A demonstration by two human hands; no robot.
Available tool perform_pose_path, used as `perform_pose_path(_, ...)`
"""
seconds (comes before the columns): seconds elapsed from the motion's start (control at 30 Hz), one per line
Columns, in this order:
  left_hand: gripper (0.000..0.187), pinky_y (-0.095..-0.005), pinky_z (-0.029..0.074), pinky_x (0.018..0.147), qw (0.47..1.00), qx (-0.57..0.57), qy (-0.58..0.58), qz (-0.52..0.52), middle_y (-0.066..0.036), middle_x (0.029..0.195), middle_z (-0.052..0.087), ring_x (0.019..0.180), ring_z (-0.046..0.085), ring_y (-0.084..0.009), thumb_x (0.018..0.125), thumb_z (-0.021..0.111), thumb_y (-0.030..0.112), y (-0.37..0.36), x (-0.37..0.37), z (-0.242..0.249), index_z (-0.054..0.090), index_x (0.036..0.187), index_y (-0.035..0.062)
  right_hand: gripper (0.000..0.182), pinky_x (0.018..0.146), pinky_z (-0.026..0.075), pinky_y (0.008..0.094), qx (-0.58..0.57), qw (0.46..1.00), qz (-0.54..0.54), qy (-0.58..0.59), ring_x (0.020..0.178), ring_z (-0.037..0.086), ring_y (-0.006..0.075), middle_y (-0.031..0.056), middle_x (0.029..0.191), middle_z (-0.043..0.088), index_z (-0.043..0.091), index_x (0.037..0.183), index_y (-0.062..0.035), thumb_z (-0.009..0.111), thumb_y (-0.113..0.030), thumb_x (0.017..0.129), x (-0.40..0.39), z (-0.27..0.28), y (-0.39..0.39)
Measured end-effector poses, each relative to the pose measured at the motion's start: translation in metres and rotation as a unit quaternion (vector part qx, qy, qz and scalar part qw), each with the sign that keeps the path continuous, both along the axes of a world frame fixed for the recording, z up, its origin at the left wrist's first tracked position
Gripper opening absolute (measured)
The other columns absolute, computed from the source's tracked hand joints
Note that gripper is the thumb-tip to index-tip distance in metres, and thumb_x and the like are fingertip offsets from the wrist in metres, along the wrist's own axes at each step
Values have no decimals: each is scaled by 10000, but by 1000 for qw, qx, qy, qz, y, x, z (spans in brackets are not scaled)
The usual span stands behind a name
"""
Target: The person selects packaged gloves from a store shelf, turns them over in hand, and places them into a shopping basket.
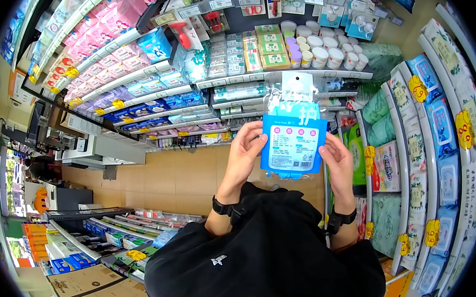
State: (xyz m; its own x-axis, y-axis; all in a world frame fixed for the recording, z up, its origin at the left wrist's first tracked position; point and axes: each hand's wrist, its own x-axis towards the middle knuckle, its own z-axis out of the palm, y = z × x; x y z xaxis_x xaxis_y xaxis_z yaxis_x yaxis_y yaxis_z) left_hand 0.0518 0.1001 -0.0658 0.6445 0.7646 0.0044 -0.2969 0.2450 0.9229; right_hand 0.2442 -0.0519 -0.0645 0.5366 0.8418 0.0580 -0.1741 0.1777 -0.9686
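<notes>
"Head view: how are the fingers standing?"

"The left hand (pixel 244 149) is pinching the left edge of a blue packet (pixel 294 165), thumb pressing near the front edge, other fingers curling. The right hand (pixel 338 157) is pinching the right edge, so the packet is hanging upright between 2 hands, before the front edge of a shelf (pixel 220 81)."

"What is hiding?"

"The packet is covering some fingertips, and its small print is blurring beyond reading. The round black border is cutting off the outer shelf ends."

"And materials?"

"Clear, crinkled plastic is gleaming around the packet's top, above a smooth blue panel. Round white tubs (pixel 320 57) are standing toward that shelf's right end. Black bands (pixel 224 207) are circling 2 wrists."
</notes>
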Motion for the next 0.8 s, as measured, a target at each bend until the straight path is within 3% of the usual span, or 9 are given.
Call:
perform_pose_path(0.07, 278, -250, 555, 781, 999, -36, 14, 3, -62, 1132, 672, 951, 668, -118, 1005, 552, 83, 0, -1, 3, 529, 1279, 38, 398, 930, 484, 281, 1, 1000, -15, -21, 1050, 618, 136, 114, 1161, 667, 532, 1329, 65, 609, -13, 947, -1, -2, 2)
perform_pose_path(0.2, 284, -274, 559, 796, 998, -52, 16, 6, -72, 1117, 658, 974, 660, -132, 1013, 525, 81, -1, -2, 11, 520, 1291, 23, 485, 926, 487, 289, -1, 1000, -2, -17, 1057, 615, 137, 121, 1144, 663, 455, 1391, 39, 622, -2, 937, -3, -1, 2)
perform_pose_path(0.4, 317, -269, 562, 800, 1000, -21, 11, -10, -75, 1115, 651, 965, 664, -131, 989, 547, 31, -1, -7, 1, 521, 1304, 12, 394, 893, 488, 275, 7, 1000, 10, 3, 1055, 609, 141, 103, 1124, 649, 444, 1233, -30, 669, -8, 911, -2, -26, 4)
perform_pose_path(0.47, 353, -265, 561, 793, 1000, 7, 6, -27, -80, 1130, 643, 956, 665, -132, 976, 580, 34, 0, -7, -4, 507, 1320, 5, 353, 871, 489, 271, -42, 998, 25, -35, 1055, 606, 143, 87, 1105, 641, 452, 1171, -43, 688, -39, 909, -4, -26, 5)
perform_pose_path(0.6, 408, -266, 554, 812, 998, 3, 5, -55, -86, 1166, 624, 976, 658, -133, 971, 609, 65, 2, -6, -10, 477, 1352, 6, 374, 868, 488, 277, -53, 997, 48, -23, 1054, 605, 142, 90, 1109, 630, 456, 1184, -55, 702, -54, 903, -11, -31, 7)
perform_pose_path(0.77, 549, -353, 501, 975, 987, -40, 46, -148, -135, 1345, 535, 1145, 600, -194, 980, 636, 193, -2, -1, -33, 376, 1431, 19, 398, 935, 463, 291, -44, 994, 99, -23, 1160, 557, 152, 107, 1261, 565, 434, 1266, -38, 652, -39, 933, -27, -23, 10)
perform_pose_path(0.8, 627, -402, 463, 1032, 983, -55, 64, -165, -154, 1420, 478, 1252, 532, -236, 984, 631, 306, -5, -1, -27, 334, 1454, 16, 450, 974, 452, 308, -42, 992, 114, -23, 1209, 531, 170, 123, 1317, 535, 397, 1344, -30, 625, -65, 958, -29, -24, 9)
